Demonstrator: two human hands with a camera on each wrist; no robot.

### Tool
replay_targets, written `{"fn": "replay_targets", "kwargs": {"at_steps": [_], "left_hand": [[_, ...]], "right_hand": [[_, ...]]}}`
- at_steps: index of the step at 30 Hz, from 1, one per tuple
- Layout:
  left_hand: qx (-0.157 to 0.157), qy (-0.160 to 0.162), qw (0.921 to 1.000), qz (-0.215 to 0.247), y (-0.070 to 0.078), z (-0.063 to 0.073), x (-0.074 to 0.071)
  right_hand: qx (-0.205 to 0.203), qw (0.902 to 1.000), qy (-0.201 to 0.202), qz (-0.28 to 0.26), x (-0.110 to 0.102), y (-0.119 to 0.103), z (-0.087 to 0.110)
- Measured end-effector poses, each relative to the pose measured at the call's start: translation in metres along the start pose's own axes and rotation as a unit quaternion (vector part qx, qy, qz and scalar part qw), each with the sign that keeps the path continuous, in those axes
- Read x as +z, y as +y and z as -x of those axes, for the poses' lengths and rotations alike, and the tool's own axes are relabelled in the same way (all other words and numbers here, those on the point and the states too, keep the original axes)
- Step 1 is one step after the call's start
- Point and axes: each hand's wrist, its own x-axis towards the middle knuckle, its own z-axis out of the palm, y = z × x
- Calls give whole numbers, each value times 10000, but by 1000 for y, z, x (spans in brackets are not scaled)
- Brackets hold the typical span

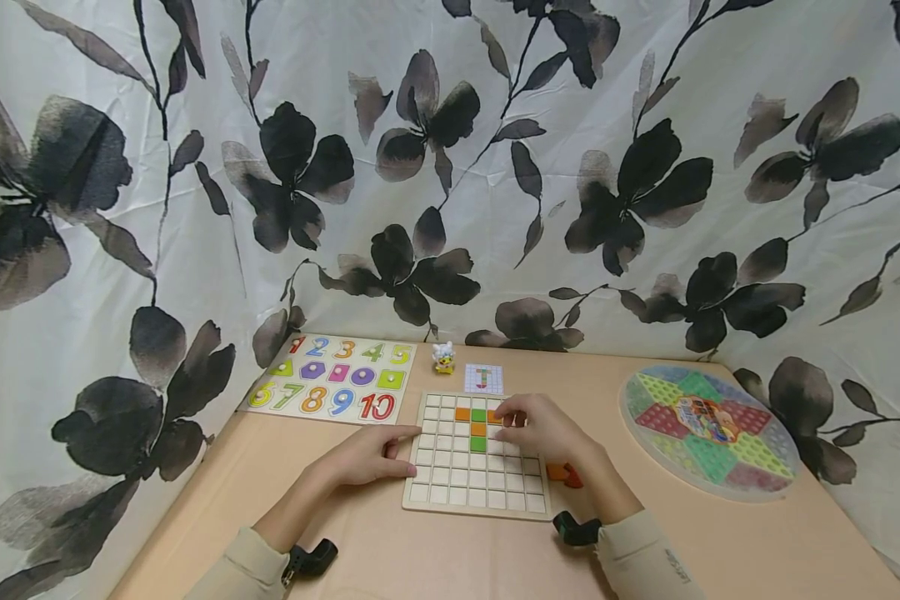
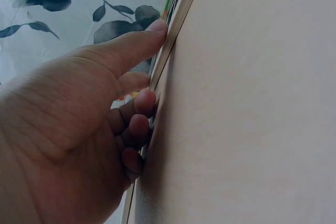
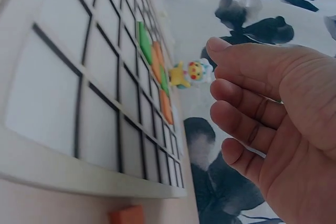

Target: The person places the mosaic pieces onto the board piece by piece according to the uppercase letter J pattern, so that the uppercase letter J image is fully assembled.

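Nearest to you, your beige sleeves (image 1: 243, 568) ran in over the surface (image 1: 375, 550), each with a black wrist device beside the cuff. Just beyond lay the gridded board (image 1: 457, 497), flat and squarely before you, apparently so both hands could reach its cells. Your left hand (image 1: 367, 454) had its index finger and thumb extended against the board's left edge, the other fingers loosely bent; that contact probably kept the board from sliding.

Beside the board's right edge, partly behind your right forearm, lay an orange block (image 1: 558, 472) and a red piece (image 1: 572, 476), perhaps put there for an easy reach. Your right hand (image 1: 540, 423) hung over the upper right cells, fingers loosely curved and thumb apart from them, with nothing visible between them. Under its fingertips an orange tile (image 1: 492, 415) sat partly covered, ending a row with a green tile (image 1: 478, 415) and another orange one; a second orange and a second green ran down from the middle, forming a T.

Farther off, the number board (image 1: 326, 385) lay left and the round game board (image 1: 708, 433) right, both well aside from your work. Past the grid, the pattern card (image 1: 483, 379) faced you, likely for easy viewing, with a small figurine (image 1: 443, 358) just beside it, before the floral cloth (image 1: 517, 275).
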Motion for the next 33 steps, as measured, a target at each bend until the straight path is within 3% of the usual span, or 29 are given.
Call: {"fn": "replay_targets", "kwargs": {"at_steps": [12,23,33], "left_hand": [[16,10,10000,47,0,0,0],[9,8,10000,7,-1,0,0],[39,-7,10000,29,0,-1,0]], "right_hand": [[97,9999,-27,12,-23,1,12],[368,9991,-201,16,-41,18,21],[4,9973,-730,-28,-51,36,25]]}}
